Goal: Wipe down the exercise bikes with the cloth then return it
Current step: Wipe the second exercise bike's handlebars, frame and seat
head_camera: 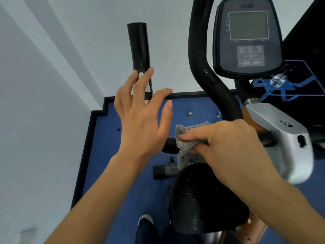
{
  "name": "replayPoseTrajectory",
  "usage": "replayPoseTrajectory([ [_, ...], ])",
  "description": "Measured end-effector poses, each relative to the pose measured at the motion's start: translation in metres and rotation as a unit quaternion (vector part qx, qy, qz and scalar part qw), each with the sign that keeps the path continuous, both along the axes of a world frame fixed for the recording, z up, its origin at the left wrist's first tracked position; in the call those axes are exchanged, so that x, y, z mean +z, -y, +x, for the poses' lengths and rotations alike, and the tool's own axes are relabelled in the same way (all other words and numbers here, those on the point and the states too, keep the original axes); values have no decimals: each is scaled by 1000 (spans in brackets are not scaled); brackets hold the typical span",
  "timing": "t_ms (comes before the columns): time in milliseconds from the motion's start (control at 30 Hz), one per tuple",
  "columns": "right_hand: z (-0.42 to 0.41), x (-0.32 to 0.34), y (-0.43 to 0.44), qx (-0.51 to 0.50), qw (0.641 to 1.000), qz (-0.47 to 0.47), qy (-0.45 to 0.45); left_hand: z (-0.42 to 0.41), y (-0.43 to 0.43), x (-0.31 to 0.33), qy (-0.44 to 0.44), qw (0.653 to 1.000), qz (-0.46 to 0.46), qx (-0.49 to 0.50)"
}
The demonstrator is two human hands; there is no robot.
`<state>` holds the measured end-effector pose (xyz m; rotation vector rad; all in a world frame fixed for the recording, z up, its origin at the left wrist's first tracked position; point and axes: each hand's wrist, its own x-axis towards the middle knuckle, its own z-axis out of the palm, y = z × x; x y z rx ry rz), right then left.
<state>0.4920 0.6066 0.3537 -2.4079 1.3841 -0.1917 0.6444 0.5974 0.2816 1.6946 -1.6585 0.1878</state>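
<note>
I look down on a black and silver exercise bike (281,138). My right hand (233,147) grips a fluffy grey cloth (186,148) and presses it around a black horizontal handle bar (169,146) just above the black saddle (202,199). My left hand (140,113) hovers open, fingers spread, just below the upright left handlebar grip (139,48), its fingertips over the chrome part of that grip. The console (248,36) with a grey screen sits at the top right.
A curved black handlebar tube (202,59) runs up beside the console. A clear water bottle (278,81) lies in a blue holder at right. Blue floor (109,155) with a black skirting meets the white wall at left. My shoe (145,220) shows at the bottom.
</note>
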Motion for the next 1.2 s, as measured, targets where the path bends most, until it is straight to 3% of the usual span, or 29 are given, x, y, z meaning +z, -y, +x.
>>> replayPoseTrajectory([
  [100,5,-13,1,-11,994,-74,83,-4,-1,3,69,996,14,49],
  [167,-2,-12,-4,-58,961,-170,211,-9,-3,7,119,990,7,72],
  [267,-28,1,-13,-143,926,-165,308,-17,-3,17,76,995,-8,66],
  [500,-55,-23,-23,-241,933,-113,242,-22,7,12,68,995,9,77],
  [767,-43,-40,-18,-298,911,-115,261,-24,8,8,76,993,-21,92],
  [1033,-39,-38,-15,-278,936,-47,209,-23,8,7,69,993,-38,83],
  [1200,-39,-43,-23,-274,936,-79,207,-22,9,8,53,995,-49,74],
])
